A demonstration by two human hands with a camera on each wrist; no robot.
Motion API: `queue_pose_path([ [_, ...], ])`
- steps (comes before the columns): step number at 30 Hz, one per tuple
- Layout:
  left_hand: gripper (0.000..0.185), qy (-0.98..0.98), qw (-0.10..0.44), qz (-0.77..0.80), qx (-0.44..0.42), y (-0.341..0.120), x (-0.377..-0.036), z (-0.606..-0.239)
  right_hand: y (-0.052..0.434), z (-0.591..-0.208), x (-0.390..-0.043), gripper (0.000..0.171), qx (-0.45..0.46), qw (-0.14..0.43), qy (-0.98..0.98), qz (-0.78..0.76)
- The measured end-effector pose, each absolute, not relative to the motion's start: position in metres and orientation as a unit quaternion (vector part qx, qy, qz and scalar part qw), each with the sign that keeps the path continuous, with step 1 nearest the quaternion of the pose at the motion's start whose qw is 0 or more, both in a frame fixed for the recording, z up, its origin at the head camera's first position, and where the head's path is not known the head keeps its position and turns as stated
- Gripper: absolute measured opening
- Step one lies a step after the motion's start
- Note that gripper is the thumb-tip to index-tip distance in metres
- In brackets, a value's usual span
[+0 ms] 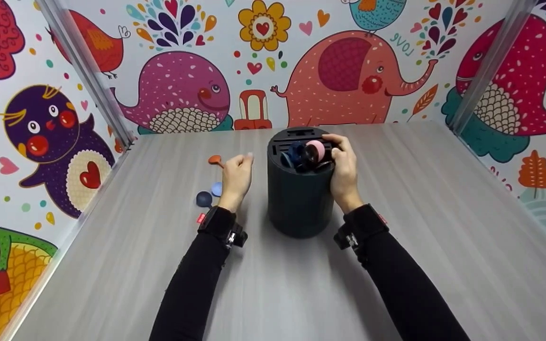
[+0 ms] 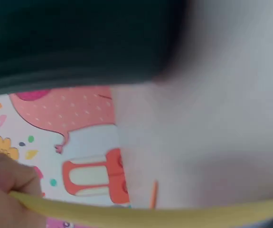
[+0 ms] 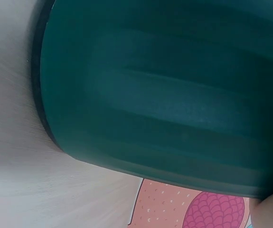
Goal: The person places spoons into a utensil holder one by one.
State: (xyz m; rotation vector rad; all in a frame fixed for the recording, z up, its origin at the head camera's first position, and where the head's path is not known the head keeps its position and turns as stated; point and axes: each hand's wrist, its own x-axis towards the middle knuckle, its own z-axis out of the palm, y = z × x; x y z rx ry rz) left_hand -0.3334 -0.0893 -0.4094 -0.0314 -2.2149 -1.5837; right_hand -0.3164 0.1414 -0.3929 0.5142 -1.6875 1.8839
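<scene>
A dark teal cylindrical holder (image 1: 296, 199) stands at the table's middle; it fills the right wrist view (image 3: 164, 95). Round-headed utensils, one pink (image 1: 317, 149) and others dark blue and black, stick out of its slotted top. My right hand (image 1: 344, 168) grips the holder's upper right side, fingers curled over the rim beside the pink head. My left hand (image 1: 236, 174) hovers left of the holder with its fingers curled. In the left wrist view those fingers (image 2: 3, 190) pinch a thin yellow handle (image 2: 174, 216), which the head view does not show.
An orange spoon (image 1: 215, 160), a light blue piece (image 1: 216, 188) and a dark blue round piece (image 1: 204, 199) lie on the grey wooden table (image 1: 420, 213) left of my left hand. Cartoon-patterned walls close in the back and both sides.
</scene>
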Motion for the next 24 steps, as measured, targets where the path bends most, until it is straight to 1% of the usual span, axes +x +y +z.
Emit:
queue_pose_path([
  [5, 0.047, -0.737, 0.204, -0.644, -0.029, -0.078, -0.325, -0.392, 0.142, -0.392, -0.316, 0.044, 0.189, 0.276, -0.632, 0.699],
  [10, 0.043, -0.643, 0.170, -0.745, -0.053, -0.069, -0.312, -0.366, 0.142, -0.392, -0.316, 0.044, 0.184, 0.274, -0.636, 0.697],
  [13, 0.040, -0.593, 0.158, -0.786, -0.073, -0.065, -0.307, -0.351, 0.142, -0.392, -0.316, 0.044, 0.179, 0.270, -0.635, 0.701],
  [16, 0.038, -0.571, 0.166, -0.799, -0.094, -0.065, -0.302, -0.336, 0.142, -0.392, -0.315, 0.044, 0.178, 0.268, -0.635, 0.703],
  [24, 0.037, -0.520, 0.220, -0.813, -0.140, -0.064, -0.292, -0.305, 0.141, -0.392, -0.315, 0.044, 0.178, 0.267, -0.642, 0.696],
])
